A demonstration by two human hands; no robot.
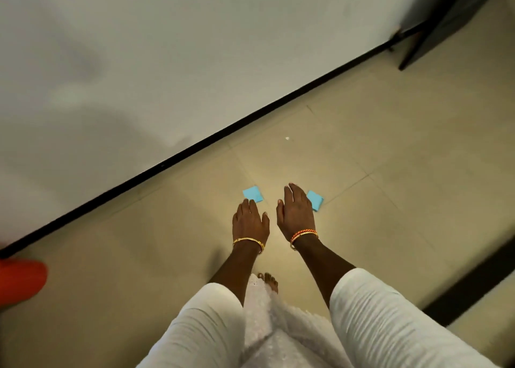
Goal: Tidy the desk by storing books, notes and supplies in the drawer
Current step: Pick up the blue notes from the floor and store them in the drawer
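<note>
Two light blue paper notes lie on the beige tiled floor. One blue note (253,194) lies just beyond the fingertips of my left hand (250,222). The other blue note (315,200) is partly hidden behind my right hand (296,212). Both hands reach down and forward, palms down, fingers loosely together, holding nothing. Neither hand touches a note as far as I can tell. No desk or drawer is in view.
A white wall (139,74) with a black skirting strip (195,147) runs diagonally across the left. A dark furniture leg (434,27) stands at the top right. A red object (19,279) sits at the left edge. My bare foot (269,281) shows below the hands.
</note>
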